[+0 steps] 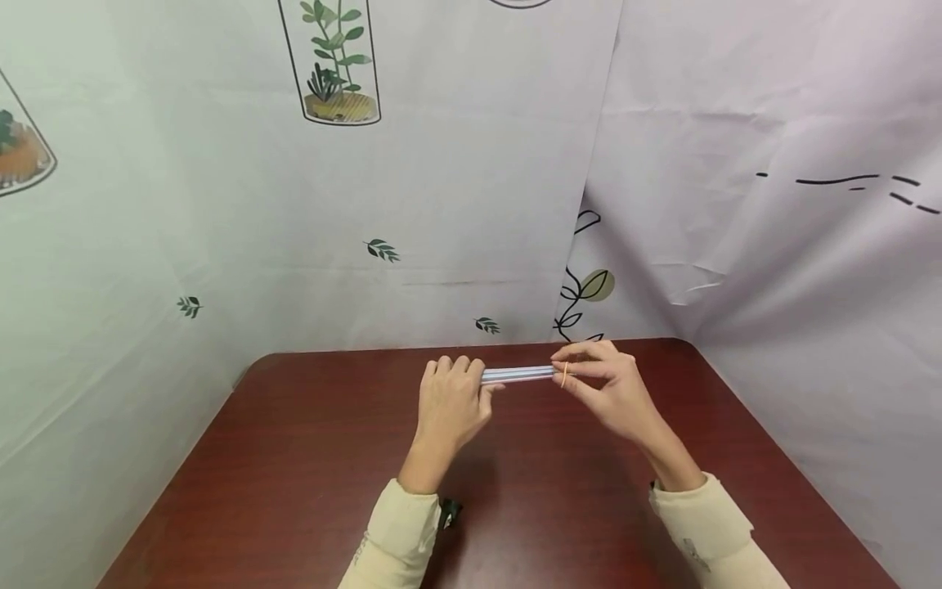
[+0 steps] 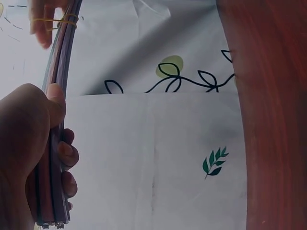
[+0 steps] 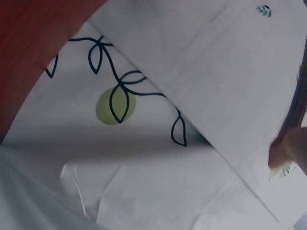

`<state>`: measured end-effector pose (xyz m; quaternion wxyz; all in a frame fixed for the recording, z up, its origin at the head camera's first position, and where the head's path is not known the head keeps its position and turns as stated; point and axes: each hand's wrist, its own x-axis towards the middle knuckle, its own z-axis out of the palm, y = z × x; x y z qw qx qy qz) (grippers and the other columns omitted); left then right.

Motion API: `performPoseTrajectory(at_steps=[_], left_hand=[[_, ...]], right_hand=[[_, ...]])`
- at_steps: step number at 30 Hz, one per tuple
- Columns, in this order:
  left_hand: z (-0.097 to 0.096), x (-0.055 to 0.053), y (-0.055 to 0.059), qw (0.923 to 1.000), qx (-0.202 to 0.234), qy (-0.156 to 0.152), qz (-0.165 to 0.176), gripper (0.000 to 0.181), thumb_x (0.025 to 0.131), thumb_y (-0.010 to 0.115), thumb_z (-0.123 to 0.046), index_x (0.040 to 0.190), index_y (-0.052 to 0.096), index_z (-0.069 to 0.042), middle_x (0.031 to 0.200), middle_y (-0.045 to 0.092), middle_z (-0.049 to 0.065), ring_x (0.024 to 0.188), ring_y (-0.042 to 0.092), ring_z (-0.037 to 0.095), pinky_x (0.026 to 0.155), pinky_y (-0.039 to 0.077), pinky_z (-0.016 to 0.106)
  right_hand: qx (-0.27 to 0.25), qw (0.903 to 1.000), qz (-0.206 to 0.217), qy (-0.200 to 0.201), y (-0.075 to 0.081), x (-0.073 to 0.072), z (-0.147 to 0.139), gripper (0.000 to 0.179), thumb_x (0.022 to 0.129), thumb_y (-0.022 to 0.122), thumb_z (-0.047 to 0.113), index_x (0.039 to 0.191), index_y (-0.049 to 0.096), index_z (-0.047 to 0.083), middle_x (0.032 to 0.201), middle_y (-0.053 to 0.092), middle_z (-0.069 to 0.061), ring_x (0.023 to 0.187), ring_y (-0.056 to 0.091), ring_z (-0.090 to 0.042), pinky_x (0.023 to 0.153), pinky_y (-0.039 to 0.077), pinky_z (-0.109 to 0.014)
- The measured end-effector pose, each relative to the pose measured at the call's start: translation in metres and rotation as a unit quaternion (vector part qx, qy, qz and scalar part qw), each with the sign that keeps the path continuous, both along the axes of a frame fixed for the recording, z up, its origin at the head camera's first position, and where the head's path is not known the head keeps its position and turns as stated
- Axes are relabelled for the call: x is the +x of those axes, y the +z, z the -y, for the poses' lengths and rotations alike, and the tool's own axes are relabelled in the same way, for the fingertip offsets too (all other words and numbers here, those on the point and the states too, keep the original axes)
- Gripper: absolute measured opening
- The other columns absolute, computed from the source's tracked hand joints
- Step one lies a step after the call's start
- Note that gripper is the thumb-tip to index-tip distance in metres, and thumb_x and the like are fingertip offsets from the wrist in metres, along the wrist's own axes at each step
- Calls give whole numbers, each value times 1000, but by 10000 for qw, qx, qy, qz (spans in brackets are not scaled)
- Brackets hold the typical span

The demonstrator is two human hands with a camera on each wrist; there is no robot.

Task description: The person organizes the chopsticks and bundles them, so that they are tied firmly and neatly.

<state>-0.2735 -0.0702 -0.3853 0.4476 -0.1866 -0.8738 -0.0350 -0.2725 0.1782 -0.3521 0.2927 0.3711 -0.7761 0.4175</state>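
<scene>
My left hand (image 1: pixel 452 401) grips a bundle of long thin sticks (image 1: pixel 518 375), raised over the table. Up close in the left wrist view, the bundle (image 2: pixel 56 72) looks purple and pinkish, with the thumb along one side and fingers wrapped round. A yellow rubber band (image 2: pixel 72 20) circles its far end. My right hand (image 1: pixel 611 393) is at that end, where its fingertips pinch the rubber band (image 1: pixel 564 375) and draw a loop of it out sideways. In the right wrist view, only a blurred part of the bundle (image 3: pixel 297 103) shows at the edge.
A dark red wooden table (image 1: pixel 331 458) lies below both hands. White printed sheets (image 1: pixel 471 180) hang behind it and along both sides. Beside the left sleeve (image 1: pixel 401 523) is a small dark object (image 1: pixel 450 513), too unclear to name.
</scene>
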Motion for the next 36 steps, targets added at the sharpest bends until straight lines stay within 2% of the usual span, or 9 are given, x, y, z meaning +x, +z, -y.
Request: performPoseTrajectory(at_steps=[6, 10, 12, 15, 19, 24, 28, 32, 36], left_hand=[[-3, 3, 5, 9998, 173, 78, -112, 33, 80, 72, -40, 75, 57, -11, 68, 55, 4, 64, 51, 29, 63, 40, 39], [-5, 6, 9, 9992, 312, 65, -259, 31, 78, 72, -38, 74, 58, -11, 68, 56, 5, 65, 53, 29, 63, 41, 40], [-6, 7, 11, 9987, 386, 92, -308, 28, 78, 71, -35, 74, 58, -11, 69, 57, 5, 65, 52, 29, 63, 41, 41], [-6, 7, 12, 9981, 471, 143, -358, 28, 79, 69, -36, 74, 57, -11, 70, 57, 5, 66, 51, 29, 64, 41, 41], [-5, 6, 10, 9972, 581, 120, -456, 25, 79, 67, -32, 75, 57, -10, 71, 57, 5, 68, 51, 29, 67, 43, 42], [-4, 5, 7, 9948, 756, -83, -682, 21, 81, 65, -28, 76, 57, -10, 72, 57, 6, 68, 51, 30, 68, 44, 43], [-3, 5, 6, 9947, 755, -256, -643, 24, 80, 68, -30, 76, 56, -10, 72, 55, 5, 69, 51, 29, 70, 43, 43], [-4, 9, 7, 9953, 653, -429, -577, 24, 79, 70, -31, 78, 57, -11, 72, 55, 4, 69, 51, 26, 70, 43, 42], [-5, 12, 10, 9956, 520, -501, -601, 24, 84, 64, -33, 77, 56, -11, 72, 55, 4, 69, 50, 26, 69, 42, 40]], right_hand=[[-466, 9898, -1289, -393, -15, 8, 2, 11, 81, 81, 21, 89, 82, 13, 79, 70, 7, 78, 49, -14, 79, 22, -39], [-986, 9795, -1487, -937, -19, 17, 5, 25, 80, 81, 22, 98, 80, 4, 72, 70, 1, 68, 45, -12, 71, 23, -35], [-1302, 9771, -1117, -1256, -19, 23, 9, 30, 76, 82, 8, 104, 76, -2, 70, 68, -4, 65, 46, -9, 69, 27, -30], [-1829, 9703, 66, -1581, -16, 33, 14, 42, 77, 78, -6, 118, 70, -4, 71, 67, 1, 62, 51, -3, 61, 34, -17], [-2701, 9369, 1481, -1655, -10, 39, 16, 39, 91, 69, 4, 130, 64, 4, 75, 68, 11, 58, 54, 0, 51, 39, -15], [-3546, 8927, 2385, -1429, -3, 33, 15, 31, 96, 66, 19, 123, 67, 6, 70, 65, 3, 54, 50, -6, 51, 41, -16], [-3732, 8664, 3211, -829, 2, 28, 14, 13, 97, 63, 17, 98, 75, 11, 68, 61, 5, 54, 44, -7, 52, 38, -19], [-3545, 8454, 3986, 288, 7, 25, 7, 27, 98, 52, 8, 78, 70, 15, 67, 56, 5, 57, 44, -8, 54, 36, -23], [-3207, 8177, 4543, 1485, 7, 23, -3, 37, 100, 35, 13, 81, 65, 20, 76, 57, 8, 72, 52, -9, 60, 41, -26]])
